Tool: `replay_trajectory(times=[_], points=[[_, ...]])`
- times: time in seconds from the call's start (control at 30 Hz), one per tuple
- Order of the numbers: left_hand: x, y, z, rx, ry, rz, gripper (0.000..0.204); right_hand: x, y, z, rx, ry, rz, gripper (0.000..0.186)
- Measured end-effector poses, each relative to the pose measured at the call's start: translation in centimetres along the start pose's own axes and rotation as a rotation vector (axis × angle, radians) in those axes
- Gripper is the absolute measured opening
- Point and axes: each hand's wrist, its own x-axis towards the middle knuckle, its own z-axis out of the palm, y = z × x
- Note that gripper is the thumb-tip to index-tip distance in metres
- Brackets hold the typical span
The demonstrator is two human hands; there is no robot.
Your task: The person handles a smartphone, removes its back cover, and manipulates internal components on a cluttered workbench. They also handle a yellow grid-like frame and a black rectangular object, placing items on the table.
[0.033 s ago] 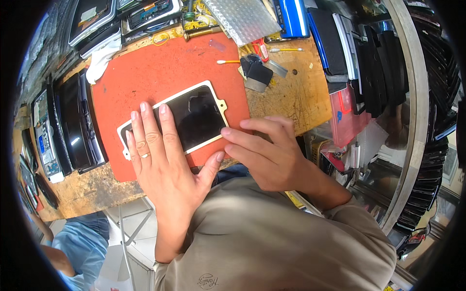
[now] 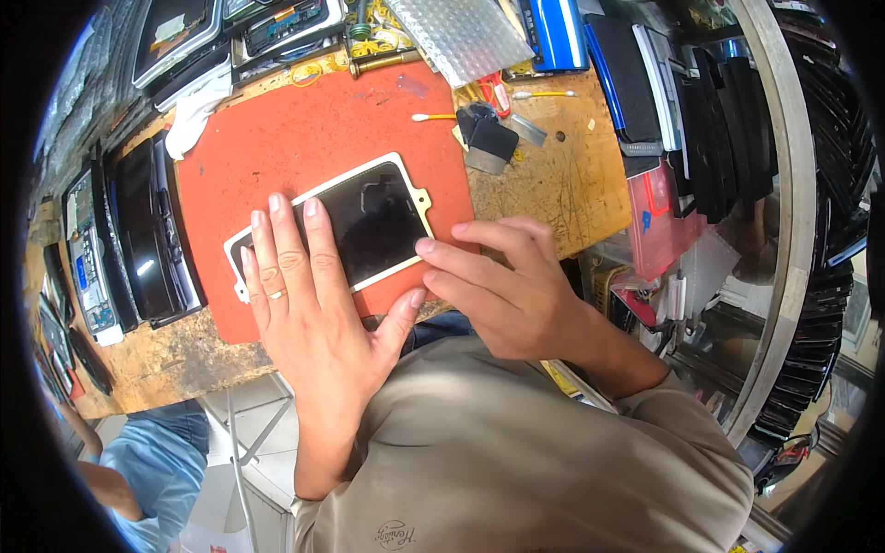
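Observation:
A black phone screen (image 2: 369,221) sits inside a pale metal frame (image 2: 396,161) with small side tabs, on an orange-red mat (image 2: 277,129). My left hand (image 2: 318,300) lies flat across the left part of the screen, fingers stretched out, a ring on one finger. It hides much of that end. My right hand (image 2: 507,290) is at the frame's lower right corner. One of its fingertips touches the edge there, and the other fingers are spread with nothing visible in them.
Beyond the mat lie cotton swabs (image 2: 544,94), dark scraps (image 2: 493,134), bubble wrap (image 2: 461,41) and a blue cylinder (image 2: 558,37). Opened devices (image 2: 152,230) stand at the left of the wooden table (image 2: 590,198). Another person's blue clothing (image 2: 161,461) shows at lower left.

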Motion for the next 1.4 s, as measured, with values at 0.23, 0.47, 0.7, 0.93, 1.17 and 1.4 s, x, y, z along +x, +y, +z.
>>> replay_trajectory(times=[0.23, 0.47, 0.7, 0.93, 1.17, 1.4], points=[[0.2, -0.2, 0.3, 0.015, -0.015, 0.035, 0.103, -0.1, -0.3, 0.2, -0.104, 0.011, -0.043, 0.022], [-0.1, 0.1, -0.5, -0.004, -0.075, 0.077, 0.091, -0.2, -0.8, 1.1, -0.085, 0.030, -0.056, 0.024], [-0.8, 1.1, 0.4, -0.038, -0.157, 0.241, 0.082, -0.7, -1.8, 0.6, -0.033, 0.007, 0.009, 0.020], [-1.1, 0.8, 0.8, 0.026, -0.164, 0.233, 0.084, -0.8, 0.0, -1.1, 0.011, 0.043, 0.045, 0.010], [-1.1, 1.0, 1.3, 0.043, -0.075, 0.194, 0.064, -0.3, -0.2, -0.2, 0.007, 0.011, -0.013, 0.010], [-1.1, 0.5, 0.8, 0.050, -0.089, 0.210, 0.062, 0.1, 1.2, -0.8, 0.165, 0.008, -0.015, 0.011]])
